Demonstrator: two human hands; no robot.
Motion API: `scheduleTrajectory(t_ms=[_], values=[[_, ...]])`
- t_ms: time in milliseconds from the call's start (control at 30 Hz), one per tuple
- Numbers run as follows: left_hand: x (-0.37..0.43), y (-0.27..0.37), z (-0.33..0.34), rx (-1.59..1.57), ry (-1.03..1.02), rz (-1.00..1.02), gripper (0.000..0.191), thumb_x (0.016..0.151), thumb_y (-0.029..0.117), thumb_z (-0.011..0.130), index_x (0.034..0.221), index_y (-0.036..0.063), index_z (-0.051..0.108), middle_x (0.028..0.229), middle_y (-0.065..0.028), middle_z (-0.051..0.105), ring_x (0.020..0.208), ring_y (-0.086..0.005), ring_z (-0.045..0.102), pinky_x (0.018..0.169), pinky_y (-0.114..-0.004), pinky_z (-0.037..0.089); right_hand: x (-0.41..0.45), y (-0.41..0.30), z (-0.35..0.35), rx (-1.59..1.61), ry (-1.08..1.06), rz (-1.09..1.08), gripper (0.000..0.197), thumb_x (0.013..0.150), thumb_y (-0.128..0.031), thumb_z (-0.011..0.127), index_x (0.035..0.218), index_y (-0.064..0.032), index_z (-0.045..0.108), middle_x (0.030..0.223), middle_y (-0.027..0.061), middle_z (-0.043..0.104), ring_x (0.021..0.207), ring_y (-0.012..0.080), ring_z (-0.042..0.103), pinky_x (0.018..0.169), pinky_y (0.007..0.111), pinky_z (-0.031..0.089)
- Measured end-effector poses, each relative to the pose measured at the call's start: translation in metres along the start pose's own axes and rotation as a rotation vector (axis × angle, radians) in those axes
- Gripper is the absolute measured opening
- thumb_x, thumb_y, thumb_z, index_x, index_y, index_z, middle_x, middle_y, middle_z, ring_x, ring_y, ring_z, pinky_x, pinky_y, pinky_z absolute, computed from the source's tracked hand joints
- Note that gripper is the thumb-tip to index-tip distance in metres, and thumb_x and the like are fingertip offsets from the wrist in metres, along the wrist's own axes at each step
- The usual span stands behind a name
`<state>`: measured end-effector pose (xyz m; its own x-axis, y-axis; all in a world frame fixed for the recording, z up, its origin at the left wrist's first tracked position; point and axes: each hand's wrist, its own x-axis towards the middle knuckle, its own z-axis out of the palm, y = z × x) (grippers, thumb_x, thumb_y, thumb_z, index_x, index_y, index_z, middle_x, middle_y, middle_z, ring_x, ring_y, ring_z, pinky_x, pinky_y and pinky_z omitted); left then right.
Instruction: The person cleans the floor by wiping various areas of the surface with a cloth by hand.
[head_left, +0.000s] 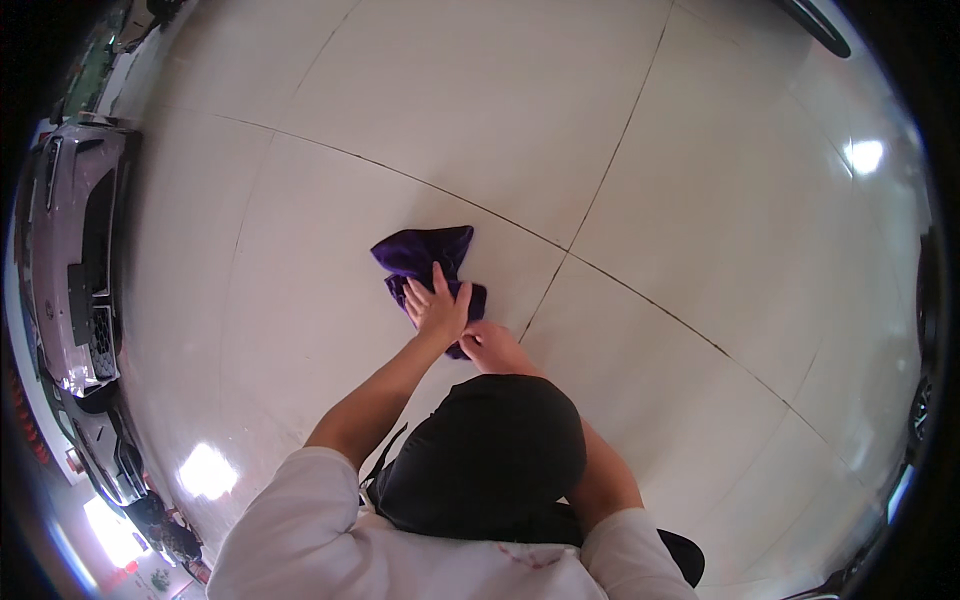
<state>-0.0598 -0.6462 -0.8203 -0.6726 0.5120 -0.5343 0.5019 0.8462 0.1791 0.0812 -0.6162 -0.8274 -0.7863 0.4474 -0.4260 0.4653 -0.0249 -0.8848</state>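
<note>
A dark purple cloth (424, 249) with a velvety sheen lies folded and rumpled on the pale tiled floor before me. My left hand (439, 309) rests palm down across its middle, fingers spread apart. Close beside that wrist, my right hand (493, 346) is curled at the cloth's lower edge. Its fingertips are partly hidden, so I cannot tell whether they pinch the fabric. Part of the cloth is covered by my hands.
Large glossy floor tiles (465, 135) with dark joints surround the cloth. My bent knee in black trousers (495, 450) rises between my arms. A pinkish car (56, 262) stands at the left rim, another vehicle (105, 450) below it. A dark wheel (921, 409) shows at the right rim.
</note>
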Motion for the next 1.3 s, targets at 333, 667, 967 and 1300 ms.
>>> scheduleTrajectory(t_ms=[333,667,967,1300], values=[[0.078,-0.096,0.021,0.219,0.327,0.026,0.078,0.100,0.053,0.050,0.163,0.0265,0.012,0.160,-0.0387,0.008,0.148,-0.0572,0.007,0.118,-0.065,0.018,-0.146,0.117,-0.147,0.404,0.559,0.520,0.022,0.095,-0.012,0.058,0.109,-0.0034,0.072,0.093,0.0058,0.071,0.082,0.0128,0.067,0.066,0.026,0.053],[0.077,-0.329,-0.018,-0.035,0.266,-1.005,0.076,0.100,0.069,0.024,0.163,0.0333,0.002,0.162,-0.0359,0.013,0.144,-0.0572,0.027,0.111,-0.067,0.032,-0.367,0.191,-0.196,0.328,0.937,1.133,0.026,0.093,-0.027,0.064,0.113,-0.0098,0.068,0.087,0.0055,0.067,0.066,0.0146,0.057,0.050,0.028,0.040],[0.071,-0.239,-0.012,0.003,0.477,-0.658,0.085,0.090,0.073,0.046,0.159,0.0243,0.032,0.154,-0.0319,0.034,0.141,-0.0470,0.036,0.115,-0.056,0.031,-0.370,0.184,-0.150,0.587,0.711,1.350,0.031,0.097,-0.031,0.059,0.124,-0.0146,0.063,0.100,0.0056,0.067,0.069,0.0159,0.059,0.056,0.031,0.043],[0.022,0.120,0.032,0.146,0.073,0.708,0.096,0.074,0.075,0.066,0.154,0.0271,0.042,0.159,-0.0276,0.027,0.146,-0.0598,0.009,0.117,-0.072,0.005,-0.341,0.173,-0.160,0.376,0.657,1.171,0.030,0.097,-0.031,0.059,0.122,-0.0160,0.066,0.096,0.0035,0.068,0.070,0.0152,0.060,0.057,0.030,0.044]])
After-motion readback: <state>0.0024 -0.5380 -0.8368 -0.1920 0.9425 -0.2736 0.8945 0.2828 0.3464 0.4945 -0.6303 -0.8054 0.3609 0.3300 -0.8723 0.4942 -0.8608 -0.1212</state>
